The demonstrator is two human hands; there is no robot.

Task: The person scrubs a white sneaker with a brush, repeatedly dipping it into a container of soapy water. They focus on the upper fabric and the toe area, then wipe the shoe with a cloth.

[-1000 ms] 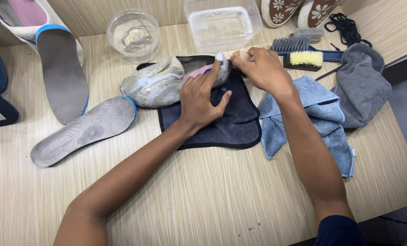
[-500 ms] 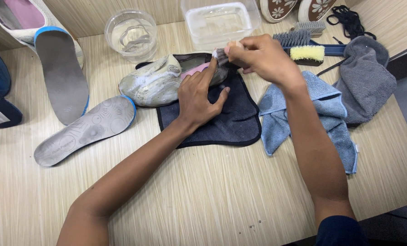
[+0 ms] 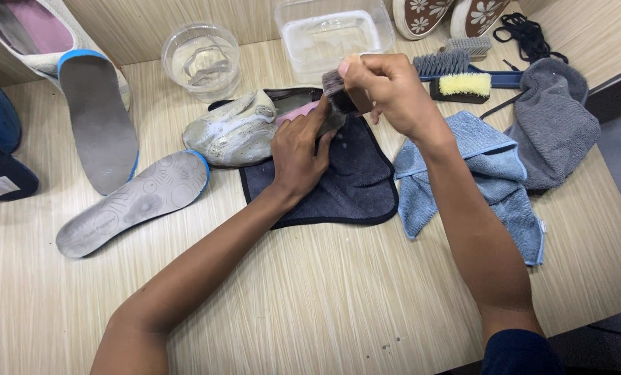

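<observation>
In the head view, the left hand point(image 3: 293, 149) is pressing down on the heel end of a soapy grey shoe point(image 3: 244, 128), which is lying on its side on a dark cloth point(image 3: 338, 187) on the wooden surface point(image 3: 310, 298), while the right hand point(image 3: 387, 87) is gripping a small brush point(image 3: 337, 89) with closed fingers, its bristles touching the shoe just above the left fingertips. Two grey insoles point(image 3: 133, 201) are lying well to the left of the left hand, a round water bowl point(image 3: 201, 59) and a clear tub point(image 3: 331, 35) are sitting beyond both hands, and a blue towel point(image 3: 484, 167) is lying under the right forearm, with a grey towel point(image 3: 550, 125) and further brushes point(image 3: 463, 76) to its right.
</observation>
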